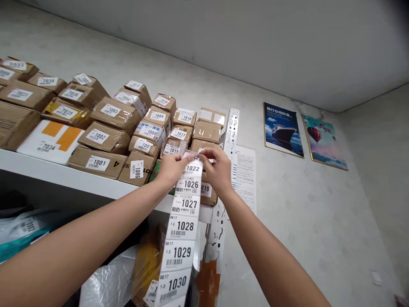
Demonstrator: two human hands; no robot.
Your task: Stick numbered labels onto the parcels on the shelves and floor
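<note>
Strip of numbered labels (pixel 179 251) held before a loaded shelf. Nearest the viewer, the strip's lower end leaves the bottom of the view between two bare forearms; its long axis rises away from there, leaning slightly right, to its upper end at the hands. The left hand (pixel 171 171) pinches that end, thumb across the face; the right hand (pixel 220 170) meets it at the upper right corner, thumb and forefinger pinching the edge. Both hands are thus equally near the end, one at either side, with the long run of labels hanging below them. Just behind lie cardboard boxes (pixel 111 143), stacked in labelled columns on a white shelf (pixel 57 172), with wrapped bags (pixel 108 277) beneath. A perforated metal post (pixel 231 128) stands at the shelf's right end. Farther off, a printed sheet (pixel 246 179) and two posters (pixel 283 130) hang on the wall (pixel 271 213).
</note>
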